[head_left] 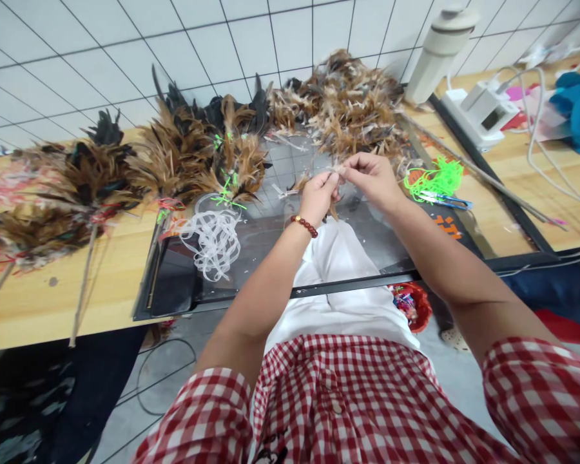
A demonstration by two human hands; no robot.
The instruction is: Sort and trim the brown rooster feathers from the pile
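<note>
My left hand (319,195), with a beaded bracelet (304,225) at the wrist, is pinched closed over the dark glass-topped board (265,248). Against its fingertips, my right hand (371,178) is also closed in a pinch. Something small and pale shows between the two hands, too small to name. Below my left hand hangs a bit of brown feather. Behind the hands lies a large heap of brown feathers (355,106). A tangle of clear ribbon (214,241) rests on the board at the left.
Feather bundles (176,151) on sticks lie at the left. Bright green cord (437,177) and blue-handled snips (447,201) are at the right, beside long sticks. A pale bottle (437,55), a white power adapter (488,106) and cables stand farther back. A red basket (423,308) is below.
</note>
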